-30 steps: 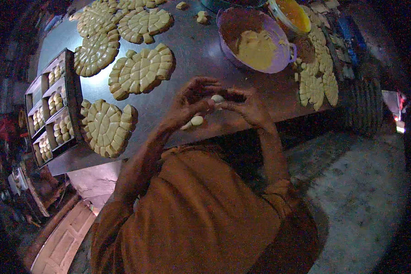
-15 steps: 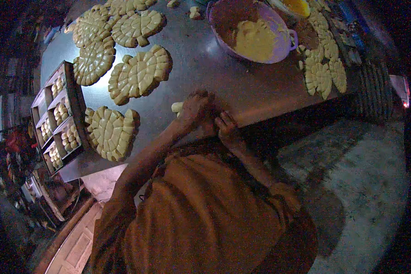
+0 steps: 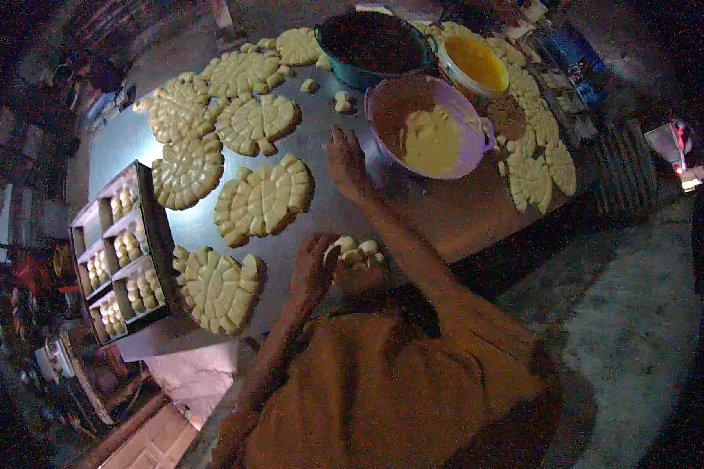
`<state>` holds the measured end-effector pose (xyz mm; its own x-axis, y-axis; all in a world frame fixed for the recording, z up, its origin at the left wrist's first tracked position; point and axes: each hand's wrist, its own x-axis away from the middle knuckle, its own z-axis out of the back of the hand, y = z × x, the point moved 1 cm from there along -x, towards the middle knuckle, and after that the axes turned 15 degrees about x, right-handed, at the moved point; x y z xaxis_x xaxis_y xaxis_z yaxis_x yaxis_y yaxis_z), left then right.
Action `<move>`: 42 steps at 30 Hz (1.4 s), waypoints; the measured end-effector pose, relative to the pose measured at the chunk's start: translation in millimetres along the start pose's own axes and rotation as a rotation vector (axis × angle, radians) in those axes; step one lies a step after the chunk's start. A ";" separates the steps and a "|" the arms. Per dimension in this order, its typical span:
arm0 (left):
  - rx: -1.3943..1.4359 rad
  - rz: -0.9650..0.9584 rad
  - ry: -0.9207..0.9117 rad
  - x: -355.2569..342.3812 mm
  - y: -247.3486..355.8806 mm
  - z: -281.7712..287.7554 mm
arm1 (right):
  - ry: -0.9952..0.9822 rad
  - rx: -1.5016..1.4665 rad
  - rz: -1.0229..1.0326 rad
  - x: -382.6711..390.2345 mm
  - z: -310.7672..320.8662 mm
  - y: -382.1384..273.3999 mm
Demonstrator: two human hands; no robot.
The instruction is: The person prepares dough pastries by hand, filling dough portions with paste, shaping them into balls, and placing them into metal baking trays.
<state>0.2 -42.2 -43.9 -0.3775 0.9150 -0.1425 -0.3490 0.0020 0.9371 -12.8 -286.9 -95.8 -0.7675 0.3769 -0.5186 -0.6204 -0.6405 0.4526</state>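
Close to my body, a small cluster of pale dough balls (image 3: 360,250) lies on the metal table (image 3: 289,305). My left hand (image 3: 313,270) curls at the cluster's left side, its fingers closed against a dough ball. My right arm crosses over the table. At its end, my right hand (image 3: 346,166) is open, palm down, with fingers pointing away from me and nothing visible in it. Just beyond those fingertips sits a small dough lump (image 3: 343,102). To the right of that hand stands a purple basin (image 3: 377,117) with yellowish flour or dough (image 3: 434,144) inside.
Left of my hands lie several round, scored dough slabs (image 3: 262,197). A divided tray (image 3: 158,227) of dough balls stands at the table's left edge. Farther back are a dark green tub (image 3: 348,74) and a bucket with orange contents (image 3: 477,62). More dough pieces (image 3: 529,178) line the right edge.
My hands, together before, are now apart: the right reaches far across the table while the left stays near. The dough ball cluster has come into sight. The view has tilted to show more of the far side.
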 end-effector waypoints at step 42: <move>1.251 0.301 0.133 -49.7 1.2 3.6 | -0.704 -1.687 -0.619 57.6 172.5 22.6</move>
<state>21.6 -86.3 -34.6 -0.4076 0.8986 0.1625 0.7717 0.2439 0.5873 -98.9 -164.2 9.7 -0.7201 0.6552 0.2283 -0.3477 -0.0560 -0.9359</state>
